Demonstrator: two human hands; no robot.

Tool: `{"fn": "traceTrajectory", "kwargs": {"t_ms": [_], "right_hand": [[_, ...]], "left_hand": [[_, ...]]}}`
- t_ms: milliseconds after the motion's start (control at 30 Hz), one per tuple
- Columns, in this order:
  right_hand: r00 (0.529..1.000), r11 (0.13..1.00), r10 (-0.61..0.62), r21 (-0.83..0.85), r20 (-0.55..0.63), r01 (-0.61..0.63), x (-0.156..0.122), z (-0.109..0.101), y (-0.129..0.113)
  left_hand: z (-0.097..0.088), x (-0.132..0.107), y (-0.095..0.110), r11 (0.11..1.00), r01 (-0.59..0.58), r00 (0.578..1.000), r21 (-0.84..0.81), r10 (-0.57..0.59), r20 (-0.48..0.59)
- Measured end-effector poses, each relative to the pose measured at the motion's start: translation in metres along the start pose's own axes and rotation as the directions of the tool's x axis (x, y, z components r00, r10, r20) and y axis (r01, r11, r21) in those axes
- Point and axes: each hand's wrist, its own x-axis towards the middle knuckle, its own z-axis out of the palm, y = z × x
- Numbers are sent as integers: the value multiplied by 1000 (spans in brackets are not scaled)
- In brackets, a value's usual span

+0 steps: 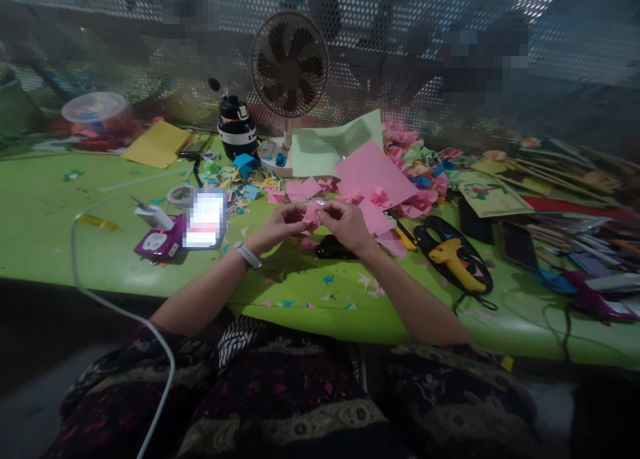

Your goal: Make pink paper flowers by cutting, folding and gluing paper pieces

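Note:
Over the middle of the green table, a small folded piece of pink paper [312,216] is pinched between my two hands. My left hand [283,224], below a wrist with a pale watch, has its thumb and fingers closed on the paper's left side. From the right, my right hand [347,224] grips the same piece with bent fingers. A small shiny bit shows by the right fingertips; its kind is unclear. Beneath the right hand lies a black object [333,248], partly covered. Pink paper squares [303,190] and a larger pink sheet [375,176] lie just beyond.
A fan [290,66] and a dark bottle [237,136] stand behind. Left are a lit phone [204,220] and a purple power socket [159,242] with a cable. A yellow glue gun [457,262] and a yellow-handled cutter [404,235] lie right, amid paper scraps.

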Motion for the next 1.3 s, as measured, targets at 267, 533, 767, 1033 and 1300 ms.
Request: {"fn": "traceTrajectory", "kwargs": {"t_ms": [267, 533, 767, 1033, 1300], "right_hand": [[999, 998, 41, 37, -1, -41, 2, 0, 2], [988, 971, 139, 188, 62, -148, 5, 1, 10], [981, 951, 159, 251, 111, -182, 6, 2, 12], [982, 954, 151, 243, 116, -176, 6, 1, 11], [983, 957, 139, 239, 117, -164, 6, 2, 11]], "left_hand": [[-5, 2, -2, 995, -75, 991, 64, 81, -108], [0, 0, 2, 989, -126, 987, 82, 133, -88], [-2, 1, 0, 988, -130, 987, 88, 138, -88], [-4, 2, -1, 987, -133, 986, 86, 141, -93], [-2, 1, 1, 983, -131, 986, 127, 142, -83]]}}
